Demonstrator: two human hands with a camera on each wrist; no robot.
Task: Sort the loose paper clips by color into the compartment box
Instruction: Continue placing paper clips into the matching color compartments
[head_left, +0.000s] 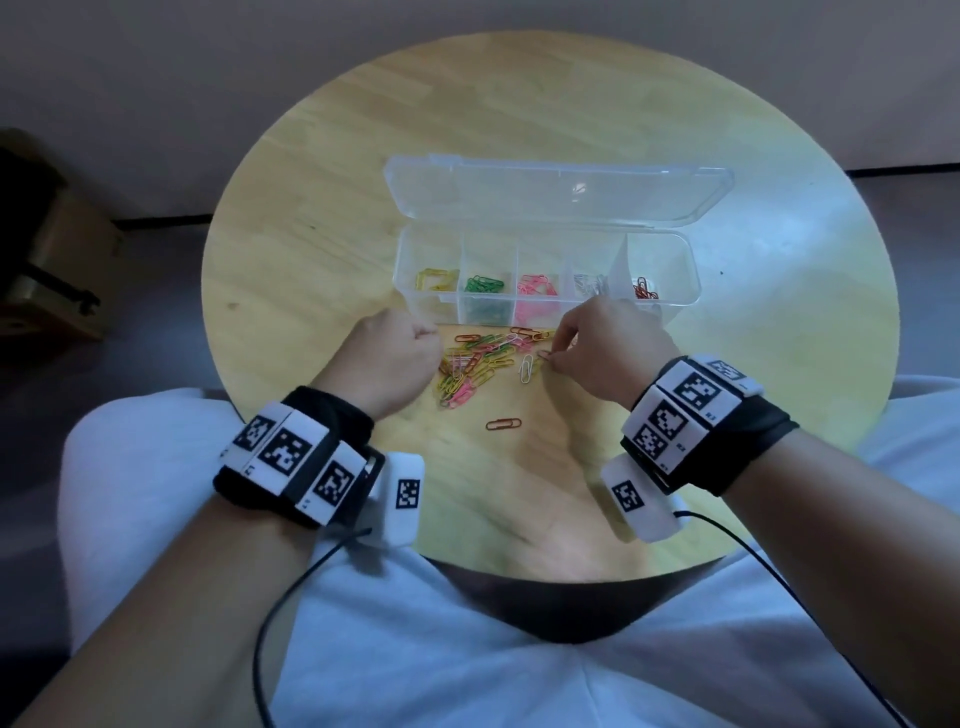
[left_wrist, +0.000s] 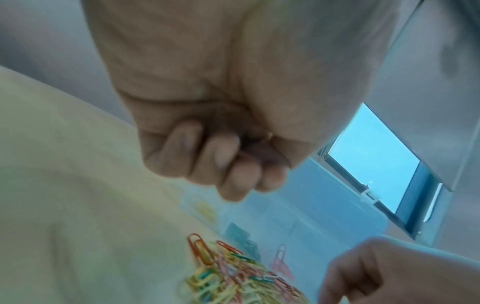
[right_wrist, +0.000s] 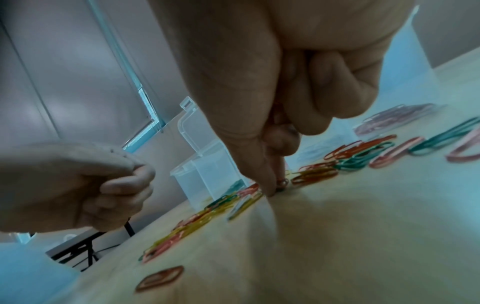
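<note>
A clear compartment box (head_left: 693, 270) stands open on the round table, holding yellow, green, pink, white and red clips in separate cells. A mixed pile of loose paper clips (head_left: 478, 364) lies just in front of it. My right hand (head_left: 551, 357) reaches down at the pile's right edge, thumb and forefinger pinching a red clip (right_wrist: 282, 182) against the wood. My left hand (head_left: 415, 338) hovers over the pile's left edge as a closed fist (left_wrist: 233, 164); a small orange loop (left_wrist: 270, 135) peeks out between thumb and fingers.
The box lid (head_left: 561, 192) lies flat behind the box. One red clip (head_left: 503, 424) sits alone nearer me, and a white clip (head_left: 525, 368) lies by the right hand. The table edge (head_left: 519, 574) is close to my lap. A cardboard box (head_left: 57, 260) stands on the floor at left.
</note>
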